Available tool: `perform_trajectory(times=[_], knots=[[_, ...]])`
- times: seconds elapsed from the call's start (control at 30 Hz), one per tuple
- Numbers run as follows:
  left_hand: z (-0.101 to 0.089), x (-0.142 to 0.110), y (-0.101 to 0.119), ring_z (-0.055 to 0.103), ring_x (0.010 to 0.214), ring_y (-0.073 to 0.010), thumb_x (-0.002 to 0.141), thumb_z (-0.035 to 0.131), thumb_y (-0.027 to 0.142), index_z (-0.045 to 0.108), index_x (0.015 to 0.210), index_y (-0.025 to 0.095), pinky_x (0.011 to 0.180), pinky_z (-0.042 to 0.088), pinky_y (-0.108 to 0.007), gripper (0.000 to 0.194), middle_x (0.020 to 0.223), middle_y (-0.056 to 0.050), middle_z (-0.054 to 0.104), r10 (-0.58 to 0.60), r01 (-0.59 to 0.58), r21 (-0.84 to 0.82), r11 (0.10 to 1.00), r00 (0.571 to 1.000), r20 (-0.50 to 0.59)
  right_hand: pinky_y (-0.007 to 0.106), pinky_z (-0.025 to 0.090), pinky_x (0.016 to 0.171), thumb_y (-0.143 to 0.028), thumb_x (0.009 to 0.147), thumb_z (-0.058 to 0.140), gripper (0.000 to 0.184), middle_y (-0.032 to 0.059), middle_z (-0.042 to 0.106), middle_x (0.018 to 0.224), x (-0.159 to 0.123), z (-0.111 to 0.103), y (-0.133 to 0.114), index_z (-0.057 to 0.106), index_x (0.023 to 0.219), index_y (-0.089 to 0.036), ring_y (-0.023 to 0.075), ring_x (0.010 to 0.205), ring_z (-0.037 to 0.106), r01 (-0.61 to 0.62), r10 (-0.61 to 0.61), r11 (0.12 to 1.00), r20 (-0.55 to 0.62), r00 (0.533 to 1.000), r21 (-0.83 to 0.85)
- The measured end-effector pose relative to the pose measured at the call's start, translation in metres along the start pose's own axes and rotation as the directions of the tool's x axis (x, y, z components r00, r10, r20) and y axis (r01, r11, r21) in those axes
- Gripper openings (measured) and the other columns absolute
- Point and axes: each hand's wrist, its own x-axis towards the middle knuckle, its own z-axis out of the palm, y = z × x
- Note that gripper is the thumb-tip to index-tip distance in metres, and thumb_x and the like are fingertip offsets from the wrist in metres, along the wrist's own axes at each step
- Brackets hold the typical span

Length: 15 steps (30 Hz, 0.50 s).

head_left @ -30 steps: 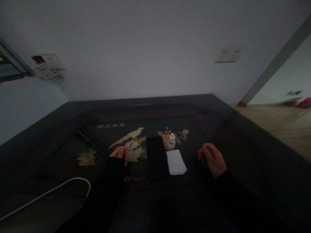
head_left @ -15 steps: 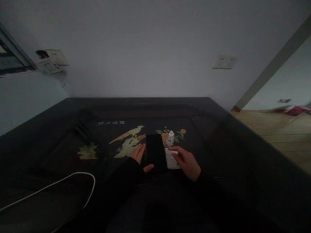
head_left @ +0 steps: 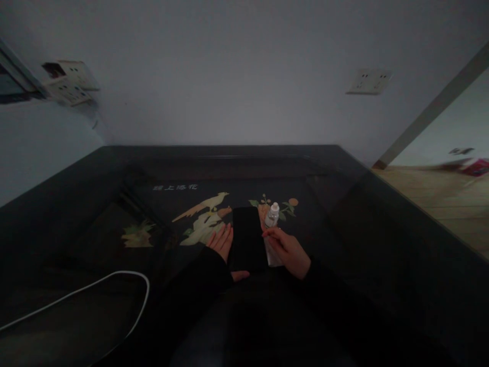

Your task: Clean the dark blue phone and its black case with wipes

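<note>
A black smartphone lies face up on the dark lacquered table. My left hand rests flat against its left side, with the thumb at its lower edge. My right hand is to the right of the phone, its fingers closed over a white tissue, which looks folded and narrow. Just above those fingertips stands a small white-capped plastic dropper bottle, apparently not touched. Part of the tissue is hidden under my right hand.
An inlaid bird and flowers decorate the tabletop behind the phone. A white cable curves across the table's left side. Wall sockets sit on the wall beyond. A wooden floor lies past the table's right edge.
Over the last second both hands came inward to the phone and tissue. The tissue now looks narrower under my right hand, and the phone sits about where it did.
</note>
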Motion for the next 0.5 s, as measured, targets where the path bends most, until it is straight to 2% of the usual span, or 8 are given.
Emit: perform_trajectory(times=[0.17, 0.3, 0.5], knots=[[0.0052, 0.0007, 0.0025, 0.023, 0.129, -0.0282, 0.045, 0.054, 0.071, 0.027, 0.132, 0.001, 0.105, 0.019, -0.045, 0.115, 0.139, -0.016, 0.025, 0.016, -0.015, 0.005, 1.000, 0.989, -0.150, 0.020, 0.031, 0.049, -0.020, 0.083, 0.038, 0.022, -0.0045, 0.050, 0.054, -0.0015, 0.0018, 0.0033, 0.051, 0.101, -0.019, 0.0110, 0.046, 0.045, -0.046, 0.046, 0.999, -0.001, 0.999, 0.005], [0.0061, 0.0004, 0.0041, 0.025, 0.129, -0.0281, 0.045, 0.056, 0.069, 0.029, 0.131, 0.001, 0.104, 0.021, -0.045, 0.113, 0.138, -0.016, 0.027, 0.035, -0.031, 0.023, 0.999, 0.980, -0.194, 0.021, 0.032, 0.050, -0.020, 0.082, 0.037, 0.025, -0.0022, 0.054, 0.061, -0.0020, 0.0017, 0.0050, 0.052, 0.103, -0.019, 0.0111, 0.049, 0.047, -0.064, 0.064, 0.998, -0.022, 0.998, 0.017], [0.0042, 0.0010, 0.0035, 0.022, 0.129, -0.0298, 0.047, 0.057, 0.066, 0.027, 0.131, -0.001, 0.104, 0.022, -0.046, 0.112, 0.139, -0.017, 0.025, 0.041, -0.035, 0.047, 0.998, 0.989, -0.141, 0.022, 0.036, 0.055, -0.020, 0.082, 0.039, 0.026, 0.0012, 0.061, 0.073, -0.0019, 0.0000, 0.0083, 0.053, 0.103, -0.019, 0.0118, 0.054, 0.051, -0.066, 0.066, 0.997, -0.017, 0.998, 0.027]])
